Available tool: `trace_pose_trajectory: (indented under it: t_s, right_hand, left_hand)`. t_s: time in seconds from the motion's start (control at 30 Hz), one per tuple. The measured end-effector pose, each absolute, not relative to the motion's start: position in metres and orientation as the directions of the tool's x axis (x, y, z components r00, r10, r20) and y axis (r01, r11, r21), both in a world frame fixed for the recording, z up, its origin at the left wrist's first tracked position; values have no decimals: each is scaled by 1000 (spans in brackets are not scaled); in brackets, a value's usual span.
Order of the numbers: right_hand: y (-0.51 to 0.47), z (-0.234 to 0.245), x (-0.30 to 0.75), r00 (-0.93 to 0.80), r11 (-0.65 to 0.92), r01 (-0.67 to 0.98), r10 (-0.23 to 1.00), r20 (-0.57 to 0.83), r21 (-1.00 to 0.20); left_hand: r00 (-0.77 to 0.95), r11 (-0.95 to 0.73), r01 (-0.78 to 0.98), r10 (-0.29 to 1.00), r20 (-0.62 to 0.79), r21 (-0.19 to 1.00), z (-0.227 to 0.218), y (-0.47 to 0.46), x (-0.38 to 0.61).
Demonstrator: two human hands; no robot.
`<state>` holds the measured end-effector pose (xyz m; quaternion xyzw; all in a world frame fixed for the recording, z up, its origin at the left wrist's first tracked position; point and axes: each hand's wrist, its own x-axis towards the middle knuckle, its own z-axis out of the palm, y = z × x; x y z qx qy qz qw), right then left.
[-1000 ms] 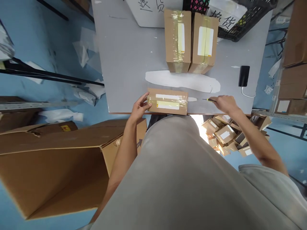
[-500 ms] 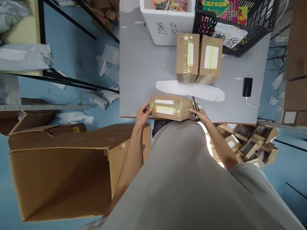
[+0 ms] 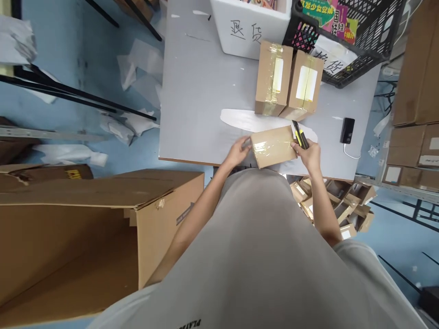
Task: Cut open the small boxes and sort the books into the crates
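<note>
A small taped cardboard box (image 3: 273, 146) is tilted at the near edge of the grey table (image 3: 199, 91), a plain side facing up. My left hand (image 3: 237, 151) grips its left end, fingers curled on it. My right hand (image 3: 307, 154) presses against the box's right end and also holds a yellow and black utility knife (image 3: 300, 135), pointing away from me. Two more taped boxes (image 3: 290, 84) with white labels stand side by side just beyond.
A white bin (image 3: 252, 27) with handwriting and a black crate (image 3: 343, 36) stand at the table's back. A phone (image 3: 347, 130) on a cable lies at the right. A large open carton (image 3: 85, 228) is on the floor left; small boxes (image 3: 339, 205) are piled under the table's right.
My right hand brought the knife over from the right and came against the box's end. Both hands then turned the box, so its labelled face no longer shows.
</note>
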<state>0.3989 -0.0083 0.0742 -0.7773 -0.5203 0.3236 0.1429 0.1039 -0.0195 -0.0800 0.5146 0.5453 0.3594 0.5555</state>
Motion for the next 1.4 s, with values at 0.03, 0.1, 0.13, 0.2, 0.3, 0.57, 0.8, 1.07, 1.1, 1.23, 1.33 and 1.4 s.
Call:
trace_pose_trajectory:
  t_s: [0.03, 0.1, 0.13, 0.2, 0.3, 0.57, 0.8, 1.07, 1.1, 1.23, 1.33, 1.4]
  right_hand:
    - [-11, 74, 397, 251, -402, 749, 908, -335, -527]
    - [-17, 76, 391, 259, -363, 811, 926, -275, -459]
    - [-20, 78, 387, 260, -343, 837, 935, -241, -427]
    - [-28, 87, 380, 253, -308, 874, 949, -188, -376]
    - [-46, 108, 366, 219, -282, 897, 952, -214, -340]
    - [-88, 135, 306, -110, -165, 871, 852, -511, -463]
    - [-80, 128, 275, -94, -86, 952, 832, -547, -295]
    - [-82, 153, 259, -29, -83, 985, 789, -614, -153]
    - [-81, 154, 255, -12, -87, 988, 782, -623, -129]
    - [-74, 152, 240, 19, -90, 993, 768, -640, -78]
    - [-70, 150, 231, 28, -91, 994, 767, -642, -66]
    - [-73, 153, 228, 40, -81, 996, 751, -659, -32]
  left_hand:
    - [100, 203, 160, 970, -221, 966, -66, -16, 101]
    - [103, 182, 159, 974, -199, 970, -36, -7, 95]
    - [125, 173, 165, 973, -194, 971, -23, -3, 94]
    - [155, 161, 189, 969, -191, 969, -4, 5, 93]
    - [159, 180, 197, 964, -213, 964, 5, 14, 95]
    - [194, 249, 145, 942, -274, 958, -8, 26, 89]
    - [228, 237, 128, 938, -261, 963, -12, 27, 87]
    - [215, 209, 156, 947, -240, 965, -5, 22, 95]
    - [209, 207, 162, 948, -239, 965, -5, 21, 96]
    - [209, 201, 166, 949, -234, 965, -9, 20, 97]
    - [209, 188, 172, 952, -222, 967, -15, 21, 97]
    - [208, 192, 176, 951, -227, 965, -17, 21, 97]
